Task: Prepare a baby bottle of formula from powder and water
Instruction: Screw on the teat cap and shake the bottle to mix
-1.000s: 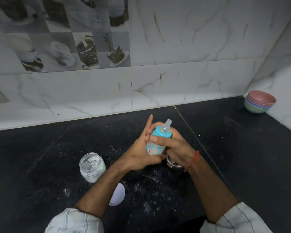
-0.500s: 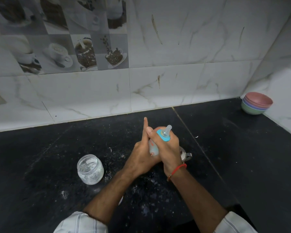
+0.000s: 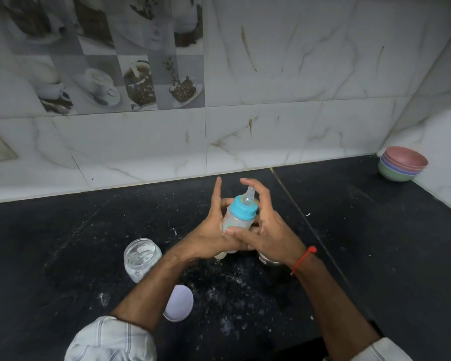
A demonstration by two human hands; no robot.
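A small baby bottle (image 3: 238, 218) with a blue collar and a clear teat stands tilted between my two palms above the black counter (image 3: 63, 243). My left hand (image 3: 207, 230) presses flat against its left side, fingers straight up. My right hand (image 3: 267, 230) presses on its right side, fingers bent over the teat. The bottle holds milky white liquid. An open glass jar (image 3: 141, 259) with white powder stands to the left of my left wrist. Its pale round lid (image 3: 179, 303) lies on the counter by my left forearm.
A steel cup (image 3: 268, 260) is mostly hidden under my right wrist. Stacked coloured bowls (image 3: 401, 164) sit in the far right corner. Spilled powder speckles the counter around my hands. Tiled walls close off the back and right.
The bottle has turned between my palms: my right hand slid back off the collar and my left hand moved forward, so the blue collar and teat show fully again.
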